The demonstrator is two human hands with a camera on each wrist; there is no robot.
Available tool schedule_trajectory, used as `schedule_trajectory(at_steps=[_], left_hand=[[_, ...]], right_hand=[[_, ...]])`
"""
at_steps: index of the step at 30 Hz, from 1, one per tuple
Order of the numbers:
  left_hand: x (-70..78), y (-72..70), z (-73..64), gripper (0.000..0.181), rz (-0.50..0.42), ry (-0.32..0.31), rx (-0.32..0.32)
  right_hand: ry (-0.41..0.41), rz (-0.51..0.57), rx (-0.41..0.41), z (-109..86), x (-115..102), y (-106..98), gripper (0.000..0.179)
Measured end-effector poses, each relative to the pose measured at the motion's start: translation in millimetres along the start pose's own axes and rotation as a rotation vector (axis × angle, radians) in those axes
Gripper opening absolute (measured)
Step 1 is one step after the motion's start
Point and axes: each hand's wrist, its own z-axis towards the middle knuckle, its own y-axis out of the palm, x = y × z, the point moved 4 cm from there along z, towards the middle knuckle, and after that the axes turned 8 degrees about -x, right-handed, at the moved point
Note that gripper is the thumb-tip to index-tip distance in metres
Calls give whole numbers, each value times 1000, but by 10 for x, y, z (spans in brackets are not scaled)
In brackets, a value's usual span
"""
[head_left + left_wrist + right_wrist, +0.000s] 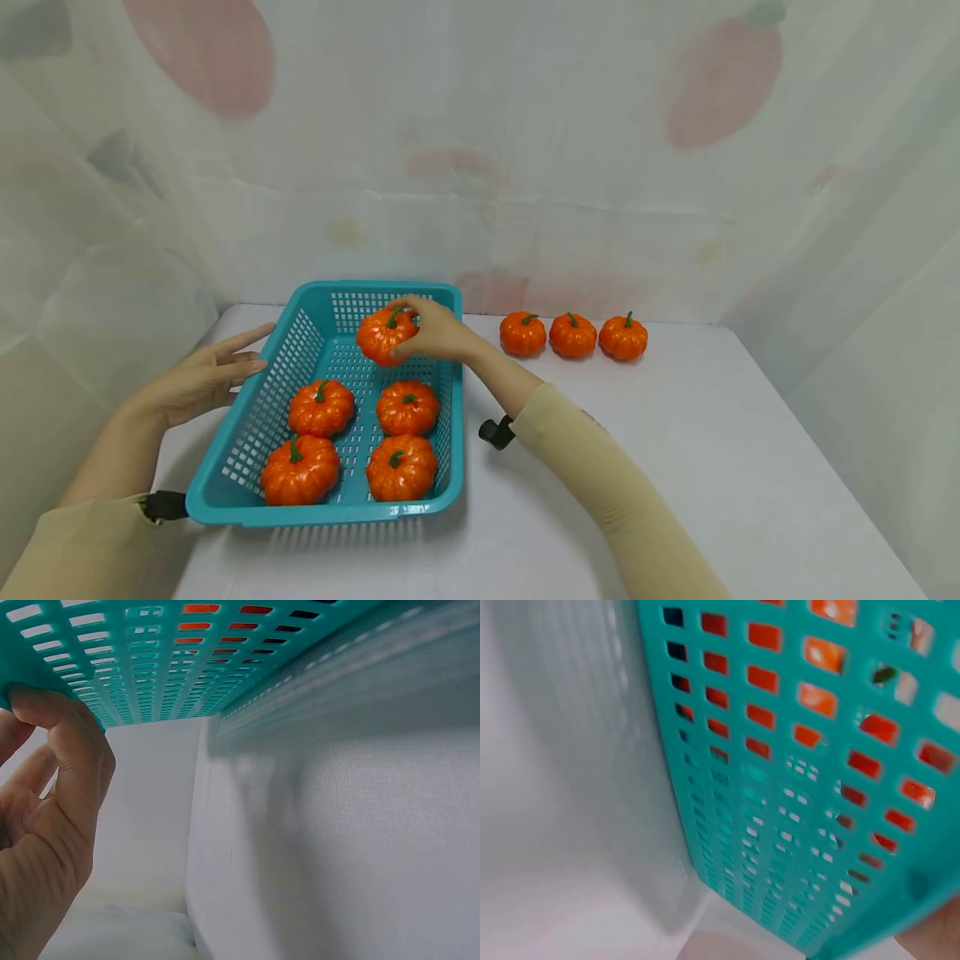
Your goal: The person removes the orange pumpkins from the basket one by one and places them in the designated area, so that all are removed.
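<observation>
My right hand (441, 331) holds a small orange pumpkin (379, 337) with a green stem, fingers on its far side and thumb on its near side. The pumpkin is over the back part of a teal plastic basket (330, 515). Inside the basket, two pumpkins (321, 408) lie along the left and two more pumpkins (407, 408) along the right. At the basket's left side, my left hand (202, 379) rests its fingers against the rim, the fingers only slightly bent. In the right wrist view, the perforated basket wall (780, 780) hides most of the right hand.
Three more pumpkins (573, 336) stand in a row at the back of the white table (675, 467), right of the basket. A pale curtain (585, 167) with faint fruit prints hangs behind the table and at both sides. Dark wrist cameras (497, 433) sit at the sleeves.
</observation>
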Motion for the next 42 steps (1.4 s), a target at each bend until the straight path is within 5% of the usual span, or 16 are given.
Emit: schedule_trajectory(at_steps=[18, 42], left_hand=[[-13, -13, 2, 70, 0, 5, 0], [-19, -19, 14, 70, -3, 4, -8]], right_hand=[[17, 209, 105, -320, 187, -506, 69], [192, 236, 294, -894, 870, -1162, 73]])
